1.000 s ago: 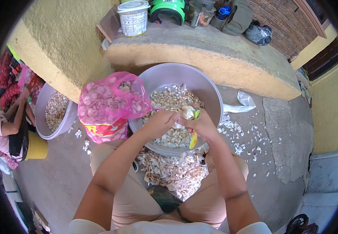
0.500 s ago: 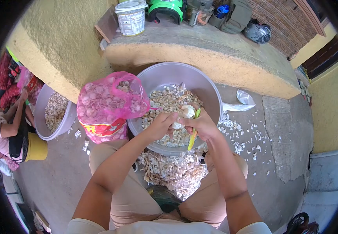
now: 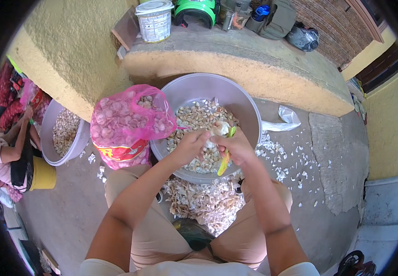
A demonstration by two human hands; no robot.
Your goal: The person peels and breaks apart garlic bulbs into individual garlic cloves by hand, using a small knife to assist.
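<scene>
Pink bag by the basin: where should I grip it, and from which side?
I'd grip the loose mesh at the top of the pink bag, coming from above on its basin side. It hangs slack and can be bunched, while the body is rounded and bulging with bulbs.

The grey concrete floor (image 3: 79,207) carries a wide basin (image 3: 229,87) with a pink bag (image 3: 114,126) beside it and a heap of skins (image 3: 203,202) at its near side. To the right lie scattered skins (image 3: 280,161) and a piece of white plastic (image 3: 290,118); at far left are a second basin (image 3: 80,145) and a yellow bucket (image 3: 45,172). On the raised ledge (image 3: 235,48) are a lidded tub (image 3: 154,25), a green helmet (image 3: 194,11), a backpack (image 3: 279,18) and a dark helmet (image 3: 303,37).
</scene>
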